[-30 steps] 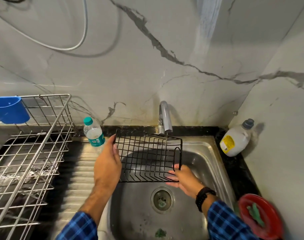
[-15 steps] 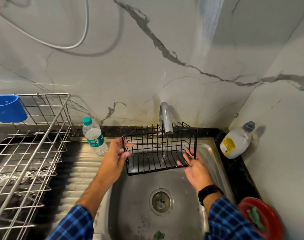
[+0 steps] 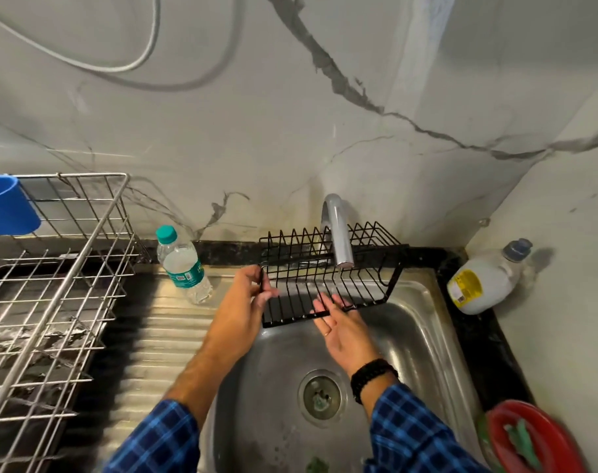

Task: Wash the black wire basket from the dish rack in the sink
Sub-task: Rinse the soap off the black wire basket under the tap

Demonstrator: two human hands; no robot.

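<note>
Left hand (image 3: 244, 303) pinches the left end of the black wire basket (image 3: 328, 276), held over the sink (image 3: 423, 322) under the faucet (image 3: 338, 233); right hand (image 3: 341, 327) (fingers spread, palm up) touches its front rail.

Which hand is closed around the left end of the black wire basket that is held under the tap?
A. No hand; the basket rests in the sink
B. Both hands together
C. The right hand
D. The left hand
D. The left hand grips the left end of the black wire basket, while the right hand lies open and flat against its front wires.
</note>
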